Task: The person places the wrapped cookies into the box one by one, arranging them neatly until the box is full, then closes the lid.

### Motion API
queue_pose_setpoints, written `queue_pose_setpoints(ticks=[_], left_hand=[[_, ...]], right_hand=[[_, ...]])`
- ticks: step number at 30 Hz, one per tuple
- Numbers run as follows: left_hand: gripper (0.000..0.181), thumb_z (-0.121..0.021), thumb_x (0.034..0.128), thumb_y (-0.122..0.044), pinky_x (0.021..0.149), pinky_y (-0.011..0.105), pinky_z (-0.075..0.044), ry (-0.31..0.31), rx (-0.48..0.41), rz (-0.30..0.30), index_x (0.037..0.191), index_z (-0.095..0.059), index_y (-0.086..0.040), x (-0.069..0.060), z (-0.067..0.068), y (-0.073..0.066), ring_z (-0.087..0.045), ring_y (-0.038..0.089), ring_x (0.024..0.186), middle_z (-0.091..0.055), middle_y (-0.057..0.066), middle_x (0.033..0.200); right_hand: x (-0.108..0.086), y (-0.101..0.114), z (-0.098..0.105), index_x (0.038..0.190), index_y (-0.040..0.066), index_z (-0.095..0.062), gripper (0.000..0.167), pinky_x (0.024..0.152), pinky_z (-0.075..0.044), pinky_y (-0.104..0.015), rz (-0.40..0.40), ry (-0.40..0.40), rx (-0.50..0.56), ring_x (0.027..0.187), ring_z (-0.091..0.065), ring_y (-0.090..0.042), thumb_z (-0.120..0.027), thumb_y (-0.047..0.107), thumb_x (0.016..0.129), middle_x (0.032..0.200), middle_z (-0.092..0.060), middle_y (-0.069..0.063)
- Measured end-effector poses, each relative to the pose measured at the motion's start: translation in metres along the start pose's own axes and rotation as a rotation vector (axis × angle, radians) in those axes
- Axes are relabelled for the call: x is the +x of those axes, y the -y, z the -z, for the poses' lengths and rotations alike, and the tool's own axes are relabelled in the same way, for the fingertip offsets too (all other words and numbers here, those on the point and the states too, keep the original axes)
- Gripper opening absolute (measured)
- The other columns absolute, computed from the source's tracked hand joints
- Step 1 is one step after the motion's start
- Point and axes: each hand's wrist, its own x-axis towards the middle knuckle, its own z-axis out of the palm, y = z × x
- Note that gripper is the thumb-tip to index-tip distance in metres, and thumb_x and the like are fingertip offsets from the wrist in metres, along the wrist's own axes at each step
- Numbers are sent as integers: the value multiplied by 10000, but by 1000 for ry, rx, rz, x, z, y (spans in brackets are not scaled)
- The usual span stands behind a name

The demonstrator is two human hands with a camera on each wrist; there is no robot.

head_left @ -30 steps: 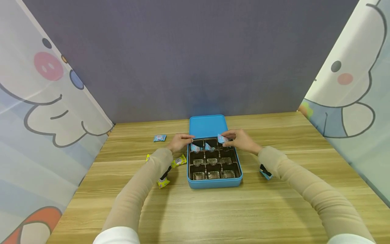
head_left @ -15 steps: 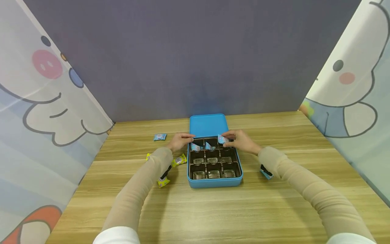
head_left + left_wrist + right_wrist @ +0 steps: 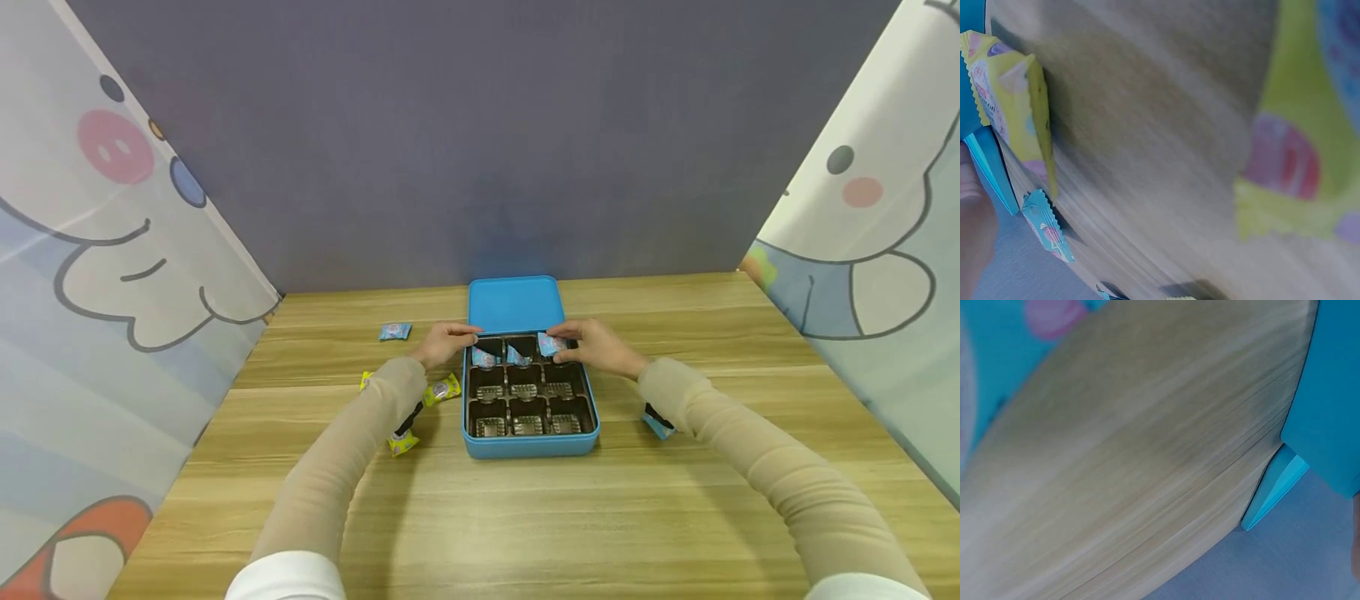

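A blue box with a dark tray of square compartments stands on the table, its blue lid laid back behind it. Between thumb and fingers, my right hand pinches a blue wrapped candy at the back right compartment. Two more blue candies, a left one and a middle one, sit in the other back-row compartments. My left hand touches the box's back left corner with fairly straight fingers. Both wrist views show little of the hands.
Left of the box lie yellow wrapped candies, partly hidden by the left forearm, and a blue candy farther back. Another blue candy lies beneath the right wrist. A grey panel rises behind the table.
The camera view has shifted slightly. Both hands keep their places at the box, and the right hand still pinches the candy.
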Motion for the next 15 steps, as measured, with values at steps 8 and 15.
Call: queue_pose_setpoints(ticks=[8, 15], left_hand=[[290, -571, 909, -178, 819, 299, -439, 2, -9, 18, 1182, -636, -106, 1, 0, 1, -532, 161, 1016, -560, 76, 1281], [308, -563, 913, -182, 857, 327, -444, 7, -18, 20, 1203, -620, -98, 0, 0, 0, -530, 209, 1100, -534, 81, 1310]], right_hand=[[-1, 3, 0, 1202, 61, -602, 455, 893, -481, -449, 57, -11, -113, 1071, -579, -283, -729, 174, 780, 1073, -649, -93], [-1, 6, 1, 1223, 35, -581, 472, 914, -472, -451, 61, -6, -140, 1099, -565, -311, -718, 170, 791, 1165, -618, -146]])
